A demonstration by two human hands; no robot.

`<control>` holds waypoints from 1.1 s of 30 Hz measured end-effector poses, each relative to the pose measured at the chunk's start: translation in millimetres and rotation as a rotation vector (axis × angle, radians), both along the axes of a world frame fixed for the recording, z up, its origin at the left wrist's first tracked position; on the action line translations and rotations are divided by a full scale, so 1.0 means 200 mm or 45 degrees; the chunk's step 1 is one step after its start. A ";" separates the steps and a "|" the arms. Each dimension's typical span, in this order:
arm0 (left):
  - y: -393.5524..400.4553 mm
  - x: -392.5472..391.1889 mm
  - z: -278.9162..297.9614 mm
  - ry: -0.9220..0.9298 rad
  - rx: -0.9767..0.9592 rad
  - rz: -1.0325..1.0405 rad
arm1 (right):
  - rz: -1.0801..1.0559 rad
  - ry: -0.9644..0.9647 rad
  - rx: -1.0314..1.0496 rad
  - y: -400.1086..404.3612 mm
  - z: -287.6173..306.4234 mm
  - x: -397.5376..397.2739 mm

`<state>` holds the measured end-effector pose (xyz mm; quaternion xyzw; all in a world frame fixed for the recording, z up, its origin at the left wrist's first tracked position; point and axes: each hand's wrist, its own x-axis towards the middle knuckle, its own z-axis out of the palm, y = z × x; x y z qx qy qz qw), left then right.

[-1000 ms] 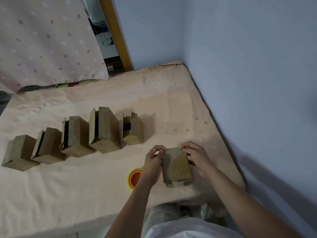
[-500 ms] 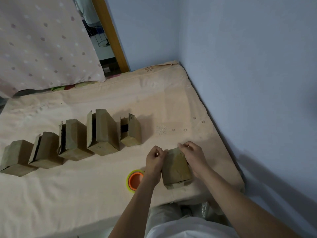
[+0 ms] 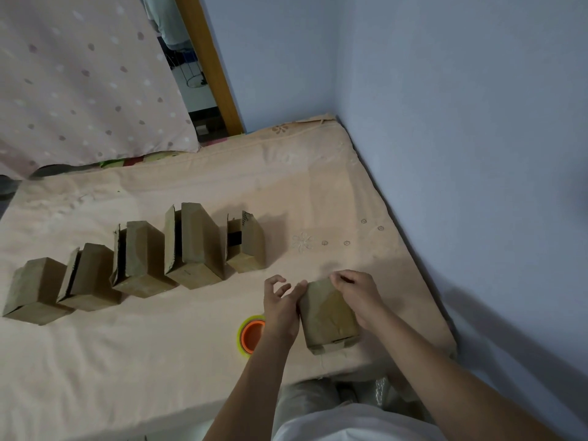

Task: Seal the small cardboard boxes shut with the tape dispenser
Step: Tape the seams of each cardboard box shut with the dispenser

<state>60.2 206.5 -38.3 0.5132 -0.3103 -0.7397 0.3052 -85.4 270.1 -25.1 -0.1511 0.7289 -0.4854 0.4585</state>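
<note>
You've got a peach-coloured bedsheet [image 3: 191, 354] filling most of the lower and middle frame, with a blue wall [image 3: 461, 122] taking the right side and a dotted pink curtain [image 3: 79, 84] in the upper left.

Across the middle left runs a row of five cardboard boxes [image 3: 194, 246], standing side by side in a line that drops toward the left edge; at least three of them show a flap standing ajar.

The box you're working on [image 3: 329, 316] sits apart from that row, lower right of centre, near the bed's edge, with tape visible across its top.

Your right hand [image 3: 358, 294] is on the far right side of that box, fingers curled over its top corner and gripping it. Your left hand [image 3: 281, 308] presses against the box's left side, with the fingers loosely spread and not clamped round anything.

The tape dispenser [image 3: 251, 335], an orange and yellow-green roll, lies flat on the sheet just left of your left wrist, partly hidden by it.
</note>
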 end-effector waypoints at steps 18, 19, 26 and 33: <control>0.07 -0.11 0.11 -0.879 -0.115 -0.243 | 0.165 0.284 0.268 -0.03 0.05 0.08; 0.06 -0.11 0.11 -0.872 -0.116 -0.246 | 0.159 0.285 0.257 -0.03 0.05 0.07; 0.01 -0.08 0.05 -0.773 0.050 -0.278 | 0.134 0.073 0.258 -0.03 0.05 0.01; 0.06 -0.08 0.15 -0.788 -0.029 -0.364 | 0.185 0.300 0.498 0.03 0.12 0.04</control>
